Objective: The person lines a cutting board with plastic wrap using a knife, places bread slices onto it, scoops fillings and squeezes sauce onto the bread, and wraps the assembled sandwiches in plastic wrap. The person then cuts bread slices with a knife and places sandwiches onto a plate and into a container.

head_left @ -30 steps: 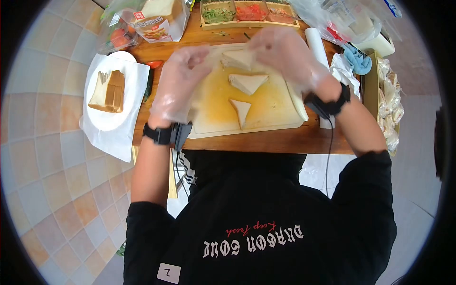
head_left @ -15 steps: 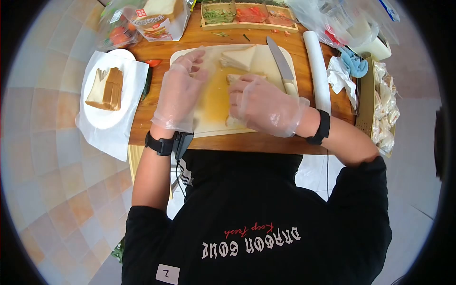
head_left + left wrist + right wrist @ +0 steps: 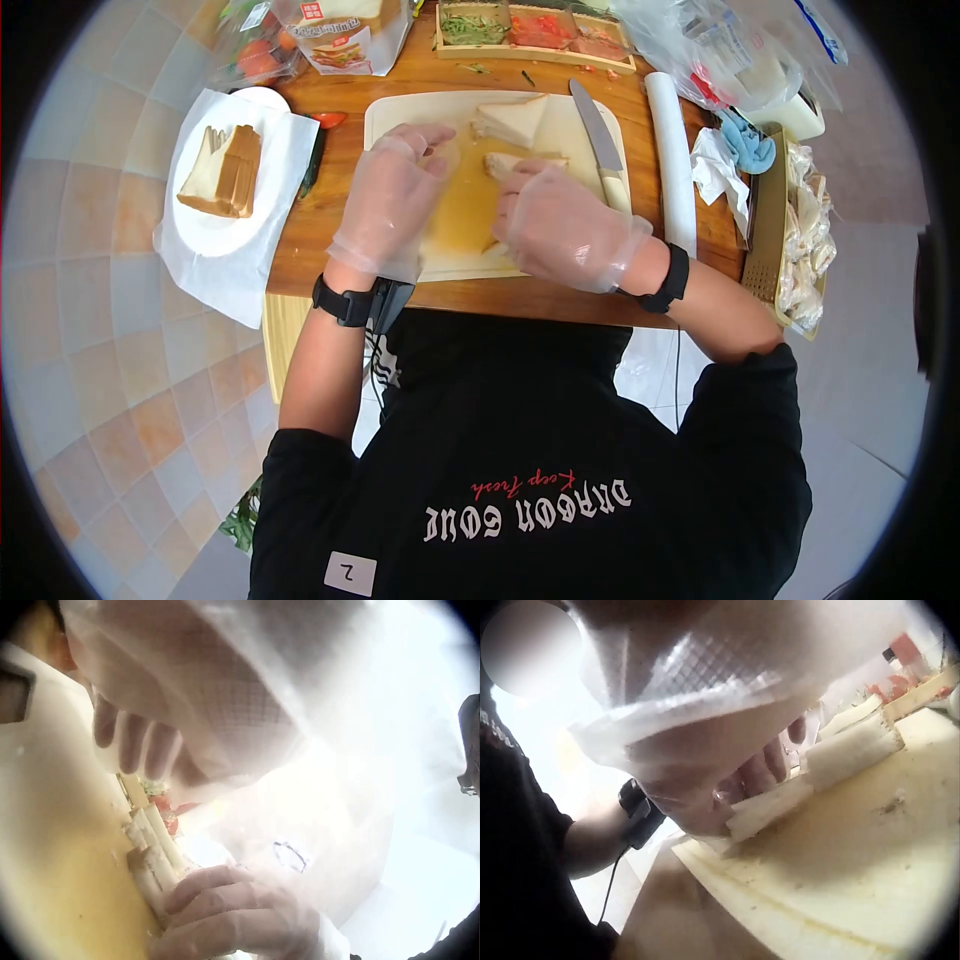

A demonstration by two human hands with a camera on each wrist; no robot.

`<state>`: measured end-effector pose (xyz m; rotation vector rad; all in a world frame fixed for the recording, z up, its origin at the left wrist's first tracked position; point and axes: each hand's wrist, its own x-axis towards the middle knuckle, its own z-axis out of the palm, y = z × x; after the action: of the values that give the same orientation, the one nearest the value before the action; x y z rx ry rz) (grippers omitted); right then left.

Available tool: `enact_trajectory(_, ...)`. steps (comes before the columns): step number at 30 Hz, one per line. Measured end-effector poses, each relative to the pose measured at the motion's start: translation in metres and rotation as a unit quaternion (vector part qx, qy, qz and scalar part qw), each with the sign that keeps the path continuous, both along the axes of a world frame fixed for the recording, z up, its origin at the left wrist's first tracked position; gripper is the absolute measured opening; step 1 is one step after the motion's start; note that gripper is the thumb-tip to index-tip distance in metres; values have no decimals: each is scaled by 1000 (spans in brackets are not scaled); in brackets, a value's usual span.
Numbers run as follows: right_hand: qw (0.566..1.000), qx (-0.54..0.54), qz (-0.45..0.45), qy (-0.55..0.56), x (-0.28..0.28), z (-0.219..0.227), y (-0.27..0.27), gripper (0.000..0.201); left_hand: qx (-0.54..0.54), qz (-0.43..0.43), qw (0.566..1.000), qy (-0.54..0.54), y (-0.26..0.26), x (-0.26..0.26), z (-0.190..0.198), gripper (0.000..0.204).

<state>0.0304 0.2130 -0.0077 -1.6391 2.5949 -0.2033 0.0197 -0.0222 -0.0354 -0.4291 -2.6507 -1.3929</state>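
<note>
On the white cutting board [image 3: 455, 268] lie cut white-bread sandwich pieces. One triangle [image 3: 515, 120] is near the board's far edge; a second [image 3: 500, 161] sits just in front of it. My gloved right hand [image 3: 570, 225] is over the board, its fingers round a sandwich piece [image 3: 769, 814] and hiding most of what is under the palm. To the left, my gloved left hand [image 3: 388, 200] hovers over the board with loosely bent fingers and nothing in them. The right hand's fingers [image 3: 225, 904] touch bread [image 3: 150, 877] in the left wrist view.
A knife [image 3: 595, 125] lies along the board's right side, beside a white roll [image 3: 672, 160]. Bread slices [image 3: 225, 175] rest on a plate at the left. A filling tray [image 3: 540, 55] stands behind, a box of wrapped pieces [image 3: 765, 220] at the right.
My right hand has come down and inward from the board's far right onto the sandwich pieces, uncovering the knife. The left hand has barely moved.
</note>
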Motion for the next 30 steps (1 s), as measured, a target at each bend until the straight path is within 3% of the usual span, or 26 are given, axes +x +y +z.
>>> enact_trajectory(1, 1000, 2, 4, -1, 0, 7, 2, 4, 2, 4, 1000, -1, -1, 0, -1, 31)
enact_trajectory(3, 989, -107, -97, 14, -2, 25, 5, 19, 1, 17, 1000, 8, -4, 2, -1, 29)
enact_trajectory(4, 990, -104, -92, 10, -5, 32, 3, 19, 3, 22, 1000, 5, -4, 3, 1, 29)
enact_trajectory(6, 950, -103, -295, 10, -11, 40, 0, 34, 7, 47, 998, -49, -3, 3, 5, 28)
enact_trajectory(9, 950, -42, -310, 25, -21, 18, 0, 20, 19, 30, 999, 1, -4, 0, -3, 28)
enact_trajectory(12, 955, 18, -293, 34, -20, 11, 1, 22, 22, 28, 999, 4, -8, 3, -4, 28)
enact_trajectory(15, 947, -68, -312, 26, -20, 12, 14, 29, 8, 19, 1000, -7, -14, 4, -5, 27)
enact_trajectory(21, 962, 14, -273, 4, -19, 12, 14, 47, -23, -51, 998, -7, 2, -7, -13, 33)
enact_trajectory(30, 958, 16, -288, 10, -17, 5, 15, 42, -52, -18, 998, 6, 4, -35, -4, 33)
